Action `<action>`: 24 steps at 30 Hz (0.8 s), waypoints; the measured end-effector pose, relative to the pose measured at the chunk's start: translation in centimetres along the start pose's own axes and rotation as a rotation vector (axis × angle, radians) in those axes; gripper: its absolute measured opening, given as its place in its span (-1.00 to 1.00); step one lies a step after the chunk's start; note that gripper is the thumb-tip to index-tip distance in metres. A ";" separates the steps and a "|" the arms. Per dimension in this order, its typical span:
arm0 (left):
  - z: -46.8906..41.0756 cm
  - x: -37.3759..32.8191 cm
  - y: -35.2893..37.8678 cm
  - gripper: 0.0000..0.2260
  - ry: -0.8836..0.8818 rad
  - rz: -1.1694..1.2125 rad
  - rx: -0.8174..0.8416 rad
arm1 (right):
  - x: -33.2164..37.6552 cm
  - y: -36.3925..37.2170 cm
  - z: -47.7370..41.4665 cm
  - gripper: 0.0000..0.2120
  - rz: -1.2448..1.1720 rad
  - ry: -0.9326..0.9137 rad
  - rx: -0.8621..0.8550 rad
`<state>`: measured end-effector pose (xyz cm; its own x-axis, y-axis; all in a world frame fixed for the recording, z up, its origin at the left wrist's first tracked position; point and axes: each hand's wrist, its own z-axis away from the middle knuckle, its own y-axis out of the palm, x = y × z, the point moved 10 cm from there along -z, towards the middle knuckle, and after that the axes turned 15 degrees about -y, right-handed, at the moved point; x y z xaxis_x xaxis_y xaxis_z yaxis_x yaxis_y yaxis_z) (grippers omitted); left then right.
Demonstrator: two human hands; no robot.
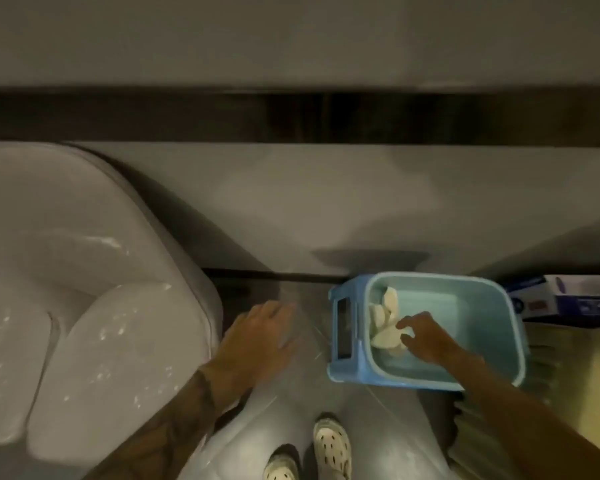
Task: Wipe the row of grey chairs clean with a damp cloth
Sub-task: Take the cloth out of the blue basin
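Your right hand (426,337) reaches down into the blue bucket (347,372), fingers spread and fairly straight, fingertips (403,326) on the white cloth (385,320). The hand is not closed round it: contact only, no hold established. Motion blur hides the thumb.

The cloth lies crumpled in a loose heap against the bucket's inner wall on the chair side, running from the far corner towards the near edge. Whether water stands in the bucket cannot be confirmed.

Assessment of handling: the cloth is soft and limp and has no rigid edge to take. If wet, it should be heavier than it looks and likely to drip. Gather the bulk of the heap in your palm and do not pinch a corner, which would let the rest trail. Wring it over the bucket before you carry it across.

The bucket looks like light plastic and stands on the floor (291,427). A pull against its wall could shift or tip it.

Your left hand (257,337) hovers above the floor between bucket and chair, fingers relaxed, holding nothing. It is free to steady the bucket's rim.

The nearest grey chair (84,306) stands just beside that hand, its glossy seat catching speckled light. A printed box (568,299) sits beyond the bucket's far right corner. Your shoes (331,445) are at the near edge of the view.
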<state>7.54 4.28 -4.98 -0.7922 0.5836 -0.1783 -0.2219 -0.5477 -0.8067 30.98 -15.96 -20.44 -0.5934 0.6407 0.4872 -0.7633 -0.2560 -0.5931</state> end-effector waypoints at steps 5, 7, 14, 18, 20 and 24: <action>-2.2 0.8 5.6 -0.43 -0.055 0.048 0.107 | -2.2 4.4 -3.6 -0.74 0.019 -0.012 0.094; -2.4 1.1 6.7 -0.42 -0.069 0.066 0.124 | -2.3 5.3 -4.0 -0.78 0.045 -0.024 0.079; -0.3 1.8 5.1 -0.43 -0.110 0.119 0.109 | 0.2 1.3 0.0 -0.70 0.056 -0.050 -0.081; 2.3 1.8 2.1 -0.43 -0.122 0.146 0.077 | 5.3 -4.2 4.4 -0.87 0.084 -0.121 -0.285; 3.9 1.6 0.4 -0.44 -0.104 0.171 0.057 | 8.7 -6.1 6.9 -0.89 0.121 -0.173 -0.354; 7.4 2.2 -2.5 -0.39 -0.081 0.212 0.014 | 17.5 -7.2 11.0 -0.89 0.098 -0.400 -0.431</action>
<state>2.14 2.54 0.84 -0.8650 0.4047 -0.2965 -0.0532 -0.6617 -0.7478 23.30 -10.84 -0.59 -0.7698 0.2854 0.5709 -0.5772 0.0707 -0.8135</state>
